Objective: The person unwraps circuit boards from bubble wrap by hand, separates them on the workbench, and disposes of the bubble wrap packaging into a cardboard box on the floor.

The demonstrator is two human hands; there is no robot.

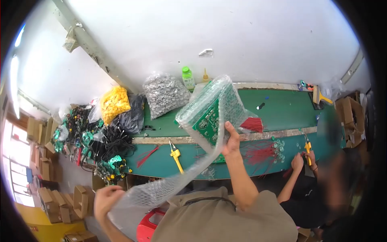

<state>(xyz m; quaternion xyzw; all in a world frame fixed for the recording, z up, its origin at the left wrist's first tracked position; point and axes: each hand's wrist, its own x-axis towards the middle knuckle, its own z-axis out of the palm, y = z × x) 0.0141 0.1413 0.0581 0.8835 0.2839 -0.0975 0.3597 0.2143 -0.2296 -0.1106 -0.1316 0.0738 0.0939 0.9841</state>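
Note:
My right hand (232, 140) grips a bundle of green circuit boards (209, 121) above the workbench, with the thumb lying along its side. Bubble wrap (231, 99) covers much of the bundle, and one board face shows on the near side. From the bundle a long strip of the wrap stretches down to the left. My left hand (108, 199) is closed on the strip's far end, low at the left. Below the bundle, yellow-handled pliers (176, 157) lie on the green bench top.
Cables and small boards (107, 141) are heaped at the left. A bag of yellow parts (115, 105) and a bag of grey parts (165, 96) stand behind. Red wires (258, 153) lie to the right. A co-worker's hand (297, 162) is near yellow-handled pliers (308, 148).

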